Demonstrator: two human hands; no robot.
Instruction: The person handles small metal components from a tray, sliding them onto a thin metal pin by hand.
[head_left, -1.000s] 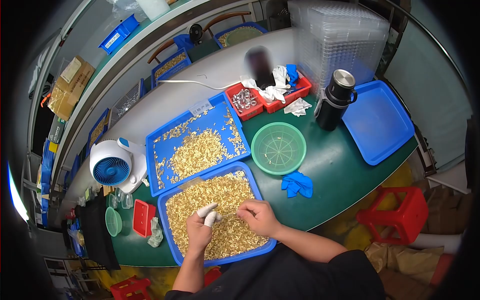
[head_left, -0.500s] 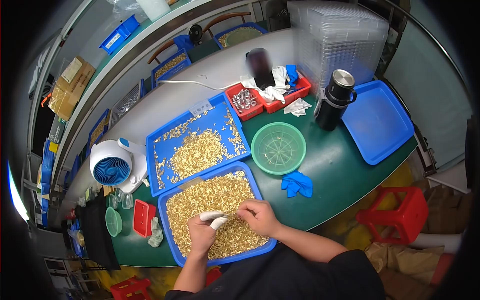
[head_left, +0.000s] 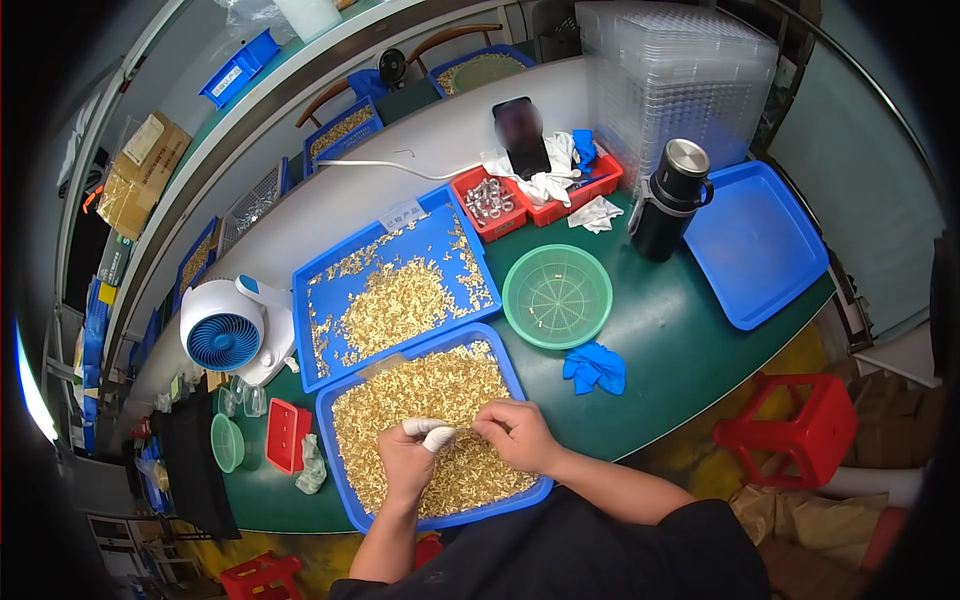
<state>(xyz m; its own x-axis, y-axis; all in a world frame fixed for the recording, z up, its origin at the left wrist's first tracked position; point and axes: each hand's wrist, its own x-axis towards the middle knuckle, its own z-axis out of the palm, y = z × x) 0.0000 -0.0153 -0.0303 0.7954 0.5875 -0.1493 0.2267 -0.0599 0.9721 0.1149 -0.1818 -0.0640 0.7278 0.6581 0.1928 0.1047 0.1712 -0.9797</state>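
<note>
Both my hands are over a blue tray (head_left: 322,440) heaped with small brass-coloured metal parts (head_left: 420,385). White covers wrap the thumb and forefinger of my left hand (head_left: 408,462), which are pinched on a tiny brass-coloured part. My right hand (head_left: 517,437) is bare and also pinched, its fingertips almost meeting the left ones; a tiny brass-coloured part seems to be in them, mostly hidden. Behind this tray, a second blue tray (head_left: 302,290) holds a looser pile of similar parts (head_left: 400,305) and a paper label. A green mesh basket (head_left: 558,297) with a few tiny parts stands to the right.
A crumpled blue glove (head_left: 595,369) lies beside the basket. Red bins (head_left: 488,210), a phone (head_left: 522,140), a black flask (head_left: 670,205) and a blue tray (head_left: 755,245) stand further back. At left are a white fan (head_left: 235,330) and a red box (head_left: 287,437).
My left thumb and forefinger have come closer together at the tips. My right hand has barely moved; the trays and basket are where they were.
</note>
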